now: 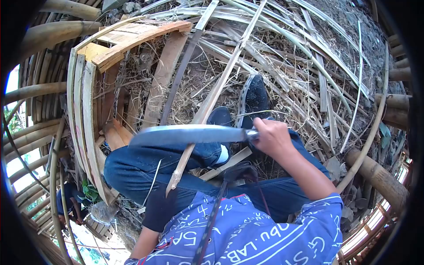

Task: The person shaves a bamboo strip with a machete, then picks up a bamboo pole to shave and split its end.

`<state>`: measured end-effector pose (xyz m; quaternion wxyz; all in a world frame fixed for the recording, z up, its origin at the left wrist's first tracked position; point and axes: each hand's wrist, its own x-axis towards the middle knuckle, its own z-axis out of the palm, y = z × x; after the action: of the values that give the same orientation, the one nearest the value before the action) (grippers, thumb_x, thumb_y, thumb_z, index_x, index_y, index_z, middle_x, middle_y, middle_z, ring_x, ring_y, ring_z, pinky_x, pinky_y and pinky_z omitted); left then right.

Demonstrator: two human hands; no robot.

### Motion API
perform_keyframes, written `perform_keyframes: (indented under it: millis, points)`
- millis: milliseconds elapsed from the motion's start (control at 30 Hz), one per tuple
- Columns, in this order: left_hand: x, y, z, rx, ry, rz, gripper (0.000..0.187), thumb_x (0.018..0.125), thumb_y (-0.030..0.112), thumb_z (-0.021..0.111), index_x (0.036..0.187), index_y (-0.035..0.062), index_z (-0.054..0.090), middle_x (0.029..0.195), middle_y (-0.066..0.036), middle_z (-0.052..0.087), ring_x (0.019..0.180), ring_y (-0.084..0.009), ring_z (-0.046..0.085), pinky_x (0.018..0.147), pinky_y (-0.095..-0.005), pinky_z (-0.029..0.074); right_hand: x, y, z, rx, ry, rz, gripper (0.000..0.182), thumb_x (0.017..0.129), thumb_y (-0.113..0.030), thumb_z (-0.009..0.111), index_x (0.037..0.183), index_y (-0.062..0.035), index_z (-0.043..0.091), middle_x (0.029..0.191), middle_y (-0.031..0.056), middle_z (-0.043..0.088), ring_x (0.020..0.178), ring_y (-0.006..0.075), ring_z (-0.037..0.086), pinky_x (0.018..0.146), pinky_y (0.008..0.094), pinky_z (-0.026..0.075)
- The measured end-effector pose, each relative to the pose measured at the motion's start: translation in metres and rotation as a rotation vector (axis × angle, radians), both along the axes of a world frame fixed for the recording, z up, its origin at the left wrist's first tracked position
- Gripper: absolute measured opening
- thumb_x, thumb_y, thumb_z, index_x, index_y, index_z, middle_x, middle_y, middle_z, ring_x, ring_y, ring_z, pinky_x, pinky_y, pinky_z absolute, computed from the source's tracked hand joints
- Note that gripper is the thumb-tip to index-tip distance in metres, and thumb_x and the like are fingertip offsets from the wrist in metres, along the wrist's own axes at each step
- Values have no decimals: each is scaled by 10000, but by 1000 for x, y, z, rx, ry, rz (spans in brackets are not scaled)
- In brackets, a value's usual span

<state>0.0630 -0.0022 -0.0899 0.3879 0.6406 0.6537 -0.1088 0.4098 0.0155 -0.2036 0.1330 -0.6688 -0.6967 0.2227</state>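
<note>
My right hand, bare, is closed around the handle of a machete. Its long, broad blade points left across my lap and passes over a bamboo strip, overlapping it in this view; the blade's tip is blurred. In a black glove, my left hand grips the near end of that strip by my thigh. From there the strip slants up and away to the right, past my shoes. Its near end looks rough and split.
At the upper left stands a wooden frame of planks. Shavings and several bamboo strips litter the ground ahead. A thick bamboo pole lies at the right. Behind the bamboo slats at the lower left, another person is partly visible.
</note>
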Motion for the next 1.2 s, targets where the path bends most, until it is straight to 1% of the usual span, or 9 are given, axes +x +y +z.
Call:
perform_keyframes:
  millis: [333,400,500,567,633,667,900,1100,1200]
  points:
    - [-10,30,20,-535,-7,397,287,856,289,609,770,15,597,546,-99,542,473,-238,548,465,-355,419,-22,22,23,-234,72,180,267,644,-289,703,721,-45,626,642,169,628,629,336,638,590,432,508]
    - [-30,28,9,-157,-457,-257,198,829,208,626,854,16,586,637,-78,560,535,-190,557,473,-331,426,-29,19,22,-232,134,182,307,661,-354,691,702,-53,649,626,174,628,605,339,636,599,426,515]
    - [-41,25,6,18,-469,-478,203,769,115,632,934,21,562,751,-100,578,632,-242,586,530,-350,453,-38,23,13,-327,18,241,273,630,-306,694,720,-51,659,656,155,641,625,327,644,627,411,526]
    - [-44,21,7,-103,-392,-405,221,736,90,634,936,31,561,766,-109,581,673,-285,587,563,-370,464,-12,46,0,-369,-47,219,248,603,-274,700,724,-60,670,715,142,662,662,305,656,638,395,533]
    - [-41,11,10,-252,-313,-323,248,702,65,636,937,41,561,782,-119,584,714,-328,588,597,-390,475,50,91,-15,-676,-171,-355,194,650,-227,701,739,-54,684,786,169,674,721,311,666,645,390,536]
    - [-30,10,5,-173,-342,-333,218,699,60,635,905,53,564,754,-116,576,694,-320,587,587,-387,472,82,95,-38,-387,-217,-569,200,695,-219,675,753,-28,680,723,224,643,666,340,654,627,414,521]
    - [-34,18,0,-326,-351,-277,212,655,31,671,827,63,552,702,-113,559,642,-301,595,546,-369,460,69,74,-28,-148,-68,-407,207,681,-163,610,702,42,590,671,259,591,695,422,595,659,465,471]
    - [-6,29,6,-24,-439,-465,169,677,2,653,799,43,542,655,-107,540,559,-255,580,490,-341,442,42,24,-28,-495,547,-593,189,689,-149,643,615,10,572,482,63,507,460,151,516,475,357,428]
    - [-3,30,14,-311,-319,-217,107,723,35,619,791,41,537,647,-72,523,508,-163,541,447,-283,409,-5,10,7,-437,421,-194,180,693,-162,640,652,9,604,560,150,580,530,285,595,537,393,473]
